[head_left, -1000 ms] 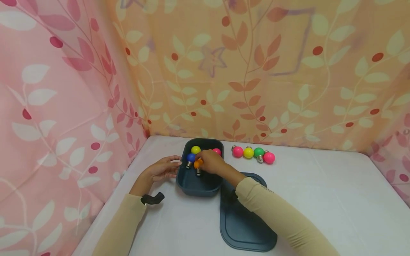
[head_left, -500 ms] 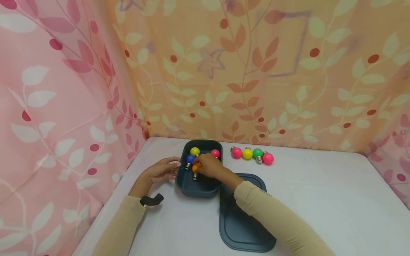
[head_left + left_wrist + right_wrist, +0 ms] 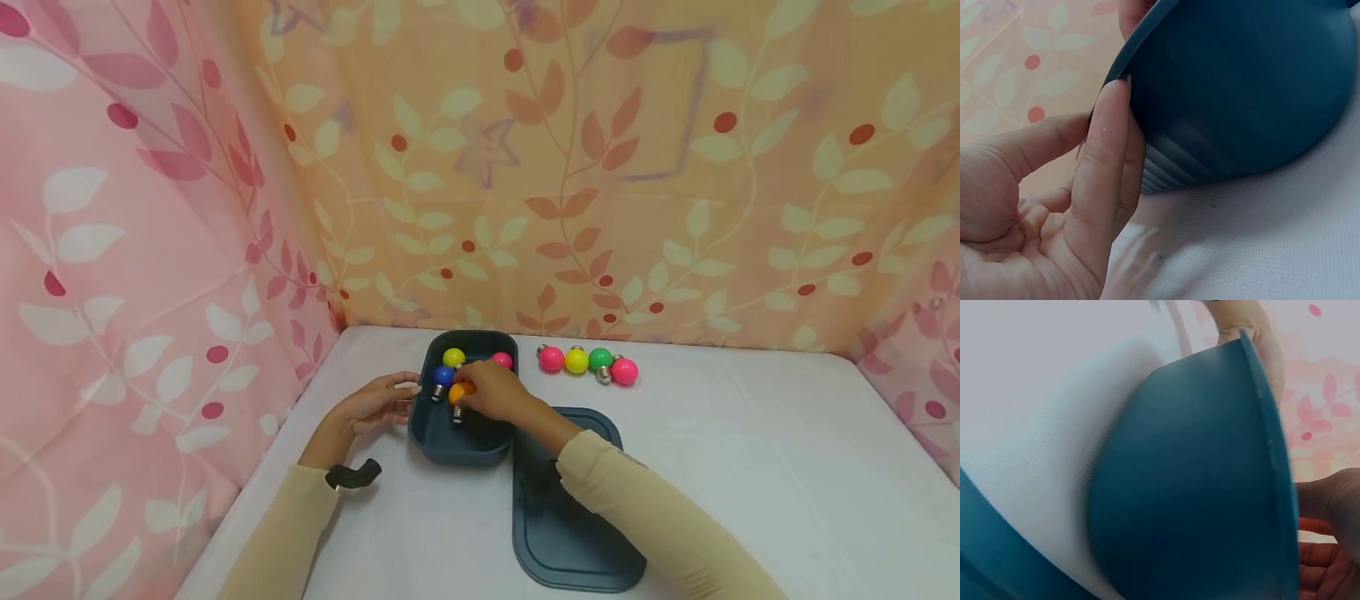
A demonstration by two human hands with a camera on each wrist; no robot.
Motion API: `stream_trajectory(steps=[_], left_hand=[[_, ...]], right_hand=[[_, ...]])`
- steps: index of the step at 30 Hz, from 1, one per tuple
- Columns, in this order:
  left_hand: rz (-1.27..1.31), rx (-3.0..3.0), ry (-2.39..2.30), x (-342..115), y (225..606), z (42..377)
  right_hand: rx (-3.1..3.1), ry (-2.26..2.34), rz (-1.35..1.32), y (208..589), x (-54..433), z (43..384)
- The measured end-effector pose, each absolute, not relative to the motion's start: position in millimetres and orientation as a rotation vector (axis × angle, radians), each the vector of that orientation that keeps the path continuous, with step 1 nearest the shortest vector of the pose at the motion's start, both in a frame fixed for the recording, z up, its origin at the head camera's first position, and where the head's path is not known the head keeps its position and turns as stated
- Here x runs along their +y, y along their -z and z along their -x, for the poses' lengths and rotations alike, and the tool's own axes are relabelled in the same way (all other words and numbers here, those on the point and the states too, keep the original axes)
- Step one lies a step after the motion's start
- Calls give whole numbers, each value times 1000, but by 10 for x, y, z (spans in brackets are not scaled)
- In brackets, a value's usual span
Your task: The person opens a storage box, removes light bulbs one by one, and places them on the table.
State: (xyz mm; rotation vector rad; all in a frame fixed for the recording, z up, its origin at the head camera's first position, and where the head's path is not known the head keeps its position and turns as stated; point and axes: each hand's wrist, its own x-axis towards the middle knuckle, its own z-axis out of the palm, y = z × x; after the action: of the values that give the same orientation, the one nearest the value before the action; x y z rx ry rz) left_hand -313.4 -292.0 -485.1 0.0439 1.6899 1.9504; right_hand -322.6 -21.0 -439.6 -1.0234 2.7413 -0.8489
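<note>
My right hand [image 3: 495, 392] reaches into a dark blue-grey plastic box [image 3: 465, 450] and pinches an orange light bulb [image 3: 460, 392] by its round part. The bulb's metal base points toward me. Beside it lie a blue bulb [image 3: 443, 376], a yellow bulb [image 3: 453, 357] and a pink bulb [image 3: 502, 360]. My left hand [image 3: 378, 402] touches the box's left wall with its fingers stretched out. In the left wrist view, the fingertips of the left hand [image 3: 1079, 187] meet the box rim [image 3: 1141, 44]. The right wrist view shows the box's outer wall [image 3: 1191, 469], hiding the bulbs.
The box's lid [image 3: 577, 533] lies flat on the white tabletop [image 3: 750, 450], under my right forearm. Behind it to the right, several bulbs stand in a row: pink [image 3: 551, 359], yellow [image 3: 576, 361], green [image 3: 601, 359] and another pink bulb [image 3: 625, 372]. Patterned curtains [image 3: 465, 208] surround the table.
My right hand and the orange bulb have shifted slightly toward me inside the box. More of the pink bulb in the box shows. My left hand has stayed at the box's side.
</note>
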Motion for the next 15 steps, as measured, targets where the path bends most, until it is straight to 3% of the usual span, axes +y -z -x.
stream_trajectory(steps=[15], left_hand=[[-88,1656,-1960,-2920,4867,3136]], right_hand=[[2704,1031,1089,4267,44,3075]])
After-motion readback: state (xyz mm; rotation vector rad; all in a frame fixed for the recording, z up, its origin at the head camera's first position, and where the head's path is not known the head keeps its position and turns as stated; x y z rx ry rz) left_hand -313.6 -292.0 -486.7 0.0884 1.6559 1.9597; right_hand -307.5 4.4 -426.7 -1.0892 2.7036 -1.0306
